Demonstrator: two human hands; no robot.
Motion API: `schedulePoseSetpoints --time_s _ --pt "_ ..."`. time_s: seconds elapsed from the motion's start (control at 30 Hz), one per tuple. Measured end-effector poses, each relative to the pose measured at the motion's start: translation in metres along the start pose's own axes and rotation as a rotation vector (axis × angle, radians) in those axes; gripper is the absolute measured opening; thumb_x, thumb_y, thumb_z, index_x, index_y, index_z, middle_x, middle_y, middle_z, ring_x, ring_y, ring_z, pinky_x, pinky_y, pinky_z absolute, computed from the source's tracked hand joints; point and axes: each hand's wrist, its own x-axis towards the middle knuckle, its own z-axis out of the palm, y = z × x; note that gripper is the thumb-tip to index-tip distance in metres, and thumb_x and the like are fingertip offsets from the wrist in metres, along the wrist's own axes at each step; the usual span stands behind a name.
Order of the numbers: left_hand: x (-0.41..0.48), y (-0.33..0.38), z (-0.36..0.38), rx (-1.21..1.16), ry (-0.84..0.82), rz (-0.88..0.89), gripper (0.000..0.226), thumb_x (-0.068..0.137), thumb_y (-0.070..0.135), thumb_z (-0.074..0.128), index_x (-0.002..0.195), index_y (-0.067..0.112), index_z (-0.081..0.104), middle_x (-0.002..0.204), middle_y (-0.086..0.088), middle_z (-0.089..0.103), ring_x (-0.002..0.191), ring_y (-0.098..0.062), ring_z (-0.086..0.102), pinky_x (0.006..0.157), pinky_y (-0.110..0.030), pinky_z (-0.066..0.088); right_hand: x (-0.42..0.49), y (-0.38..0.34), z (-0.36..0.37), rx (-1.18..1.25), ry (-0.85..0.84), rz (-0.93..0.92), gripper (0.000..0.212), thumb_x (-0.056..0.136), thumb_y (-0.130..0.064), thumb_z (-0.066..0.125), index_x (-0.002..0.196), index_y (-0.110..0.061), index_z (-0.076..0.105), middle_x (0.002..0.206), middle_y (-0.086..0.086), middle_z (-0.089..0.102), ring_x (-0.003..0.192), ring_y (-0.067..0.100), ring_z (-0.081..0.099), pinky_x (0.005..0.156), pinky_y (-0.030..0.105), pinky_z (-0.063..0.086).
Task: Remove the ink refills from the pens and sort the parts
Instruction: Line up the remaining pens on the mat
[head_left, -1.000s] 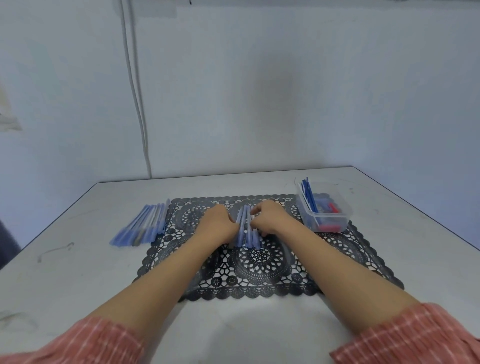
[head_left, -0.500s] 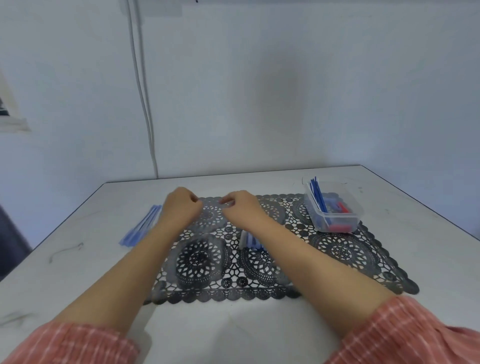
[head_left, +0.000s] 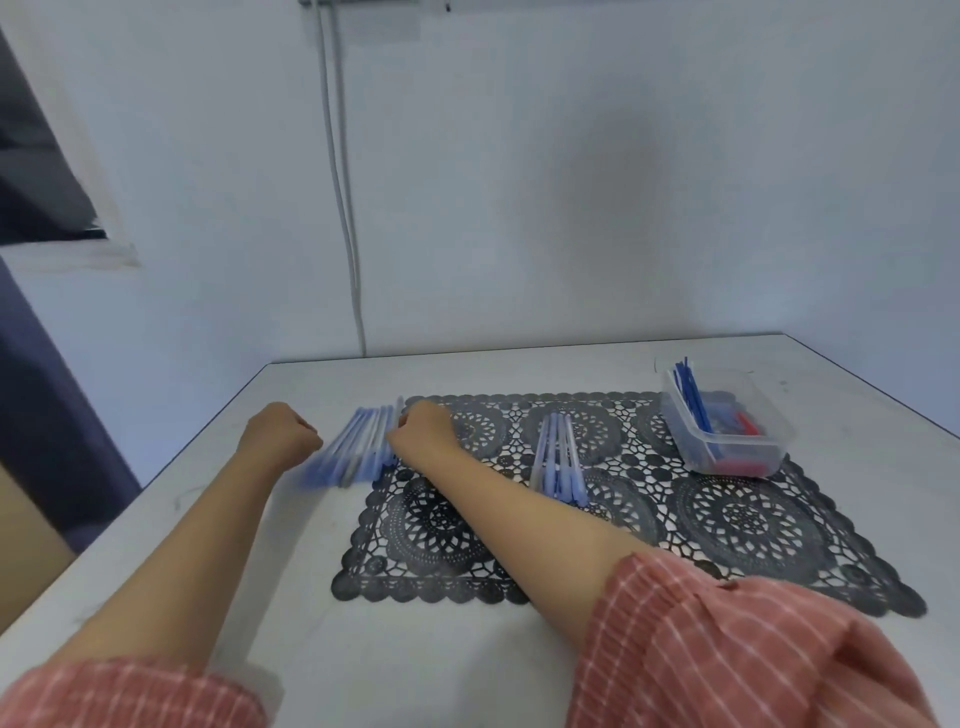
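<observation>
A loose pile of blue pens (head_left: 358, 452) lies on the white table (head_left: 519, 371), just left of the black lace mat (head_left: 727, 525). My left hand (head_left: 283, 434) is curled into a fist at the pile's left side and shows nothing in it. At the pile's right side is my right hand (head_left: 423, 431), fingers curled under and hidden; one pen tip pokes out just beyond its knuckles. A small bundle of blue pens (head_left: 558, 465) lies alone on the mat's middle. A clear plastic box (head_left: 727, 457) at the mat's far right holds thin blue refills and small red and blue parts.
A wall with a white cable (head_left: 345, 218) rises behind the table. The table's left edge runs close to my left arm, with a dark curtain (head_left: 47, 415) beyond it. The pile of pens is blurred by motion.
Both hands left the small bundle on the mat and moved left to the pile beside the mat. My head turned left, so the mat and box shifted right in view.
</observation>
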Motion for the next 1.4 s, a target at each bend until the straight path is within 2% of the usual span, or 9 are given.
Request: schedulePoseSetpoints --time_s 0.13,0.27,0.37,0.47,0.73,0.9,1.07,1.23,1.4 --pt "0.002 -0.007 0.002 0.007 -0.053 -0.03 0.019 0.074 0.005 0.072 0.088 -0.008 0.071 0.079 -0.025 0.069 0.067 -0.028 0.065 0.07 -0.038 0.057 0.003 -0.006 0.005 -0.093 0.02 -0.03 0.025 0.086 -0.004 0.056 0.11 0.002 0.056 0.104 0.011 0.06 0.084 0.022 0.06 0.061 0.023 0.045" --pt "0.002 -0.01 0.003 0.056 -0.051 -0.039 0.016 0.069 0.003 0.067 0.082 -0.003 0.073 0.07 -0.019 0.068 0.062 -0.026 0.065 0.057 -0.028 0.053 0.007 -0.009 0.009 -0.19 0.045 -0.038 0.026 0.088 0.0 0.051 0.114 0.0 0.055 0.117 0.016 0.057 0.1 0.028 0.06 0.08 0.032 0.052" --pt "0.001 -0.007 0.003 0.075 -0.05 -0.054 0.012 0.067 0.002 0.065 0.077 -0.004 0.07 0.064 -0.016 0.064 0.064 -0.028 0.065 0.055 -0.025 0.048 0.009 -0.009 0.006 -0.222 0.02 -0.034 0.024 0.087 0.002 0.051 0.11 0.0 0.056 0.113 0.014 0.058 0.1 0.027 0.06 0.075 0.029 0.05" --pt "-0.002 -0.005 0.004 0.061 0.01 -0.056 0.007 0.068 -0.001 0.061 0.063 0.0 0.057 0.06 -0.019 0.056 0.065 -0.031 0.064 0.048 -0.022 0.039 0.008 -0.01 -0.003 -0.259 -0.023 -0.035 0.006 0.084 -0.001 0.05 0.08 -0.004 0.052 0.089 0.009 0.057 0.084 0.024 0.056 0.065 0.027 0.043" --pt "-0.021 0.028 0.006 -0.038 0.145 0.07 0.014 0.077 0.004 0.061 0.064 0.009 0.063 0.058 -0.009 0.054 0.051 -0.024 0.046 0.049 -0.024 0.035 -0.003 -0.013 -0.054 -0.006 -0.065 0.07 0.019 0.082 -0.007 0.058 0.095 0.007 0.058 0.09 0.018 0.064 0.066 0.026 0.057 0.055 0.032 0.048" --pt "-0.051 0.08 0.015 -0.131 0.018 0.214 0.008 0.081 0.01 0.065 0.076 0.01 0.07 0.071 -0.005 0.065 0.062 -0.019 0.057 0.058 -0.027 0.043 -0.022 0.008 -0.108 0.116 0.018 0.06 0.023 0.083 -0.008 0.06 0.101 0.006 0.063 0.074 0.016 0.062 0.05 0.022 0.054 0.053 0.029 0.049" --pt "-0.075 0.114 0.04 -0.144 -0.145 0.255 0.007 0.081 0.007 0.067 0.077 0.003 0.071 0.074 -0.011 0.067 0.062 -0.019 0.058 0.062 -0.033 0.049 -0.042 0.045 -0.144 0.025 0.069 0.101 0.022 0.087 -0.005 0.058 0.105 0.008 0.058 0.085 0.018 0.062 0.052 0.02 0.055 0.051 0.027 0.052" --pt "-0.093 0.132 0.063 -0.11 -0.325 0.252 0.017 0.082 0.007 0.068 0.072 0.012 0.055 0.07 -0.012 0.054 0.061 -0.021 0.049 0.062 -0.033 0.049 -0.056 0.073 -0.162 -0.153 0.02 0.183 0.039 0.085 -0.003 0.057 0.121 0.01 0.048 0.097 0.023 0.064 0.077 0.035 0.067 0.071 0.043 0.055" --pt "-0.108 0.141 0.075 -0.08 -0.383 0.256 0.013 0.083 0.006 0.067 0.076 0.012 0.058 0.073 -0.01 0.057 0.064 -0.021 0.054 0.079 -0.04 0.056 -0.073 0.081 -0.172 -0.189 -0.06 0.226 0.044 0.085 0.003 0.056 0.128 0.005 0.043 0.077 0.013 0.057 0.05 0.017 0.053 0.038 0.019 0.043"
